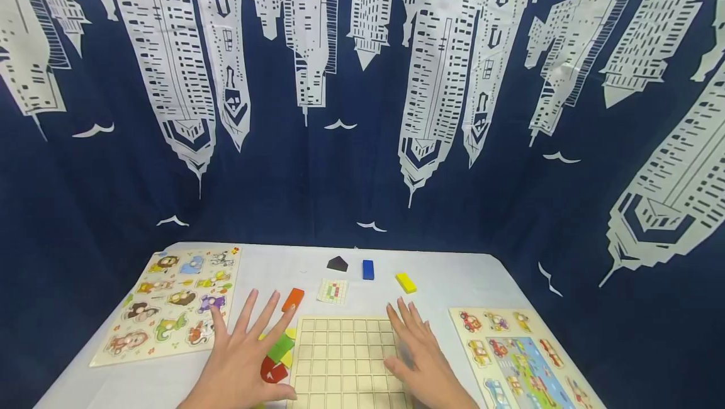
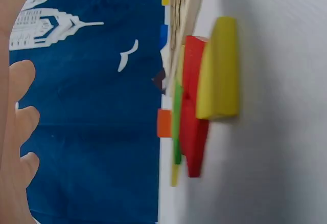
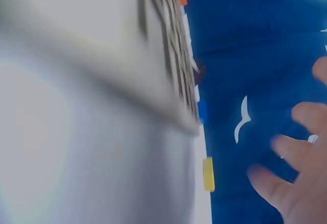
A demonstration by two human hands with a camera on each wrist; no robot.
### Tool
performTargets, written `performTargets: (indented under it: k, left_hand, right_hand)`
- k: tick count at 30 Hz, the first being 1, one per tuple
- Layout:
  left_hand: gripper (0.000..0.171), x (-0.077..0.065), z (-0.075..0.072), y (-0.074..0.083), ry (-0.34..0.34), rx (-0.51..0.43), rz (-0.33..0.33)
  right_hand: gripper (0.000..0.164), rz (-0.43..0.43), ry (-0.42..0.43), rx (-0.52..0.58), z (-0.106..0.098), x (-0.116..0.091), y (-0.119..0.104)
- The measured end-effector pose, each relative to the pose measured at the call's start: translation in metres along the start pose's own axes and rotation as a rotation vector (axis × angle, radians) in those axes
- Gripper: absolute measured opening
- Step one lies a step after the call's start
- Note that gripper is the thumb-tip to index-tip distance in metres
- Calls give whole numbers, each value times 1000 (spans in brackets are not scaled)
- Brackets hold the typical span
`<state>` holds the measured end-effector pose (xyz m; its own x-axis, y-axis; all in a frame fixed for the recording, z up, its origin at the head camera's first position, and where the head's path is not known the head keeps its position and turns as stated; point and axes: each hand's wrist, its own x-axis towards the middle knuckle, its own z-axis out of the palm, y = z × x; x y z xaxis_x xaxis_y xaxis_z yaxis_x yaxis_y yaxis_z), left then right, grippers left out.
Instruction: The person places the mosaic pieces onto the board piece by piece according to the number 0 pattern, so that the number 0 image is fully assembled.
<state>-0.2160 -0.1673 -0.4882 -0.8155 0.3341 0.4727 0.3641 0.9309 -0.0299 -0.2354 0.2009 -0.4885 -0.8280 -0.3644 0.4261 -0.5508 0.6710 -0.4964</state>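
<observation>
The left hand (image 1: 240, 353), fingers spread wide, is near a green piece (image 1: 280, 347); the right hand (image 1: 420, 355) has its fingers extended; between them a gridded wooden board (image 1: 342, 358) lies on the white table (image 1: 447, 299).

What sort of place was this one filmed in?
Probably a makeshift tabletop recording corner, perhaps indoors: a white table stands before a navy skyline-print cloth, with an animal picture board and a gridded board on it.

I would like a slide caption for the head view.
Left hand and right hand, fingers extended, flank a beige gridded board; beyond lie a blue rectangular block and a yellow rectangular block.
</observation>
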Motion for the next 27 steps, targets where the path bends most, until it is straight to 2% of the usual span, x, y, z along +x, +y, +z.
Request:
performTargets:
  k: [3, 6, 8, 11, 15, 19, 24, 27]
  left_hand:
    - [109, 1, 4, -1, -46, -99, -77]
    - [73, 5, 7, 0, -88, -246, -204]
    - [46, 12, 6, 1, -135, -361, -299]
    - [20, 28, 6, 2, -220, -455, -404]
    - [18, 48, 13, 3, -302, -455, -458]
    - [22, 59, 29, 4, -326, -423, -508]
    - [28, 55, 41, 3, -292, -448, -570]
    - [26, 52, 44, 2, -280, -467, -572]
  right_hand:
    - [61, 159, -6, 105, -2, 1, 9]
    - [51, 296, -17, 98, 2, 0, 17]
    - [47, 351, -53, 79, 6, -1, 19]
    - [44, 348, -107, 46, 8, -3, 22]
    - [39, 315, -149, 22, 7, -6, 24]
    - [39, 301, -156, 20, 7, -7, 27]
    - [39, 294, -157, 55, 7, -8, 24]
    - [40, 300, -164, 51, 6, -7, 24]
